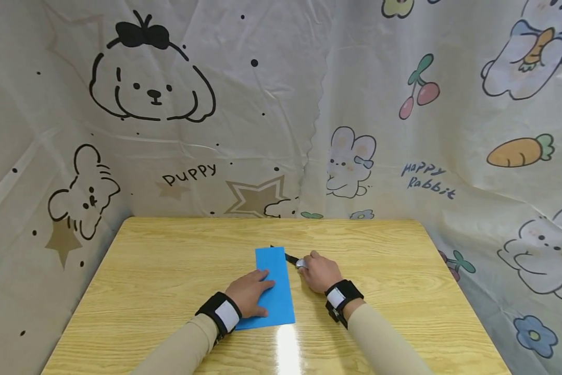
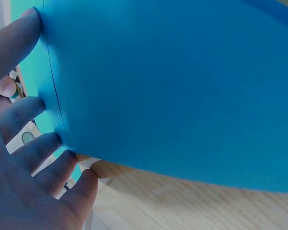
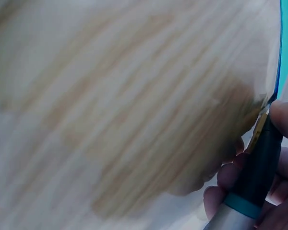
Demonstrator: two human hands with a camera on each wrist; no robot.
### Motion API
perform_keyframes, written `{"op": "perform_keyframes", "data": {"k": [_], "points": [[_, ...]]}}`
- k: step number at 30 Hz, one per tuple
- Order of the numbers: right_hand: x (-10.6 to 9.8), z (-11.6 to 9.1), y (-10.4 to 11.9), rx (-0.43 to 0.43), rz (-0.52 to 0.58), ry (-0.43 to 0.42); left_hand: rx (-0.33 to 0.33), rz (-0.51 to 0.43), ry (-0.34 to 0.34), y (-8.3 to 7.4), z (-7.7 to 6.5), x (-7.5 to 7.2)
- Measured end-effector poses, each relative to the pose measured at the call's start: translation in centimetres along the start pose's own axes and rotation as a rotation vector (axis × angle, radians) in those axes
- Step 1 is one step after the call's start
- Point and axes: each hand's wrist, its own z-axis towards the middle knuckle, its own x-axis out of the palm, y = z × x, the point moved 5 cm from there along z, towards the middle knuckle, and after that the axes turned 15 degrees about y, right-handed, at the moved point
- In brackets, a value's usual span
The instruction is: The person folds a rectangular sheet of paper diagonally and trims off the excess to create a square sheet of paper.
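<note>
A blue sheet of paper (image 1: 277, 291), apparently folded into a narrow rectangle, lies on the table. My left hand (image 1: 249, 292) rests on its left part with fingers spread, pressing it down; the left wrist view shows the fingertips along a thin dark line on the paper (image 2: 173, 86). Just right of the paper, my right hand (image 1: 322, 272) grips what looks like a knife (image 1: 292, 259) with a dark blade and a pale handle end. The blade passes behind the paper's upper part, and a dark tip shows past the top edge. In the right wrist view, its black body (image 3: 260, 167) has a teal band.
The wooden table (image 1: 168, 250) extends around both hands, with glare near its front. A pale cloth with cartoon prints (image 1: 281, 104) hangs behind the table and along both sides.
</note>
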Motion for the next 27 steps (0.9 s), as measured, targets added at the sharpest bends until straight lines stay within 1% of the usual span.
{"op": "perform_keyframes", "data": {"k": [5, 9, 15, 20, 23, 27], "points": [[-0.1, -0.5, -0.7, 0.009, 0.027, -0.008, -0.006, 0.009, -0.002, 0.2, 0.0, 0.0], [0.0, -0.7, -0.8, 0.004, 0.011, -0.022, -0.007, 0.006, -0.001, 0.2, -0.1, 0.0], [-0.1, -0.3, 0.1, -0.025, 0.002, -0.037, -0.011, -0.002, 0.007, 0.1, -0.1, 0.0], [0.0, 0.2, 0.9, -0.045, -0.015, -0.029, -0.001, 0.003, 0.004, -0.1, 0.0, 0.0], [0.1, 0.4, 0.7, -0.032, -0.025, -0.026, -0.002, 0.01, 0.007, -0.1, 0.1, 0.1], [-0.1, 0.1, -0.2, 0.006, -0.005, -0.031, 0.003, 0.007, 0.006, -0.1, 0.1, 0.1]]}}
